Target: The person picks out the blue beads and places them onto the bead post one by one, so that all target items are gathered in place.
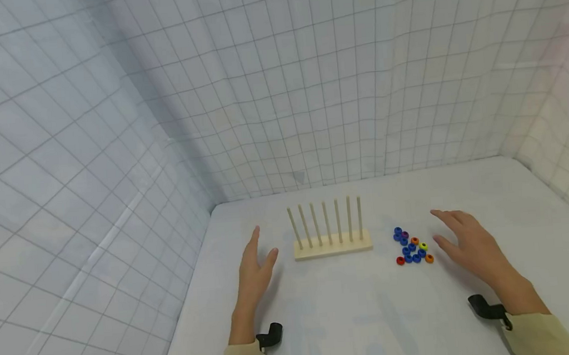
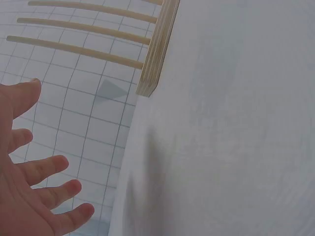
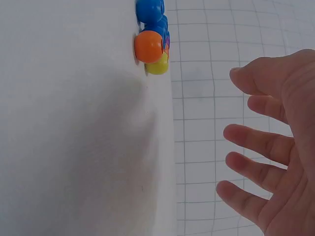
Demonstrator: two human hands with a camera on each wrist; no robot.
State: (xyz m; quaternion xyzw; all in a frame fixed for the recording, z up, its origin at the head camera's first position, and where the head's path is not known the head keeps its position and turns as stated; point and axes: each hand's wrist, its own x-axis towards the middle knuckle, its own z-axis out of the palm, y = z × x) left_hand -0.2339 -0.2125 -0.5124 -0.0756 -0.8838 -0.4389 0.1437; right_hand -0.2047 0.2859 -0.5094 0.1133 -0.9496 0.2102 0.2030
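Observation:
A pale wooden rack (image 1: pixel 332 247) with a row of several upright pegs (image 1: pixel 326 224) stands on the white table, its pegs bare. To its right lies a loose cluster of beads, mostly blue (image 1: pixel 417 258), with a red bead (image 1: pixel 400 260), a yellow bead (image 1: pixel 423 246), a purple one and orange beads (image 3: pixel 149 47). My left hand (image 1: pixel 254 274) hovers left of the rack, fingers spread and holding nothing. On the other side my right hand (image 1: pixel 476 249) is raised just right of the beads, thumb apart from the fingers, also holding nothing.
White cloth walls with a dark grid (image 1: pixel 298 98) enclose the table (image 1: pixel 345 306) at the back and sides. Each wrist wears a black camera mount, on the left (image 1: pixel 271 335) and on the right (image 1: pixel 486 307), by the beige sleeves.

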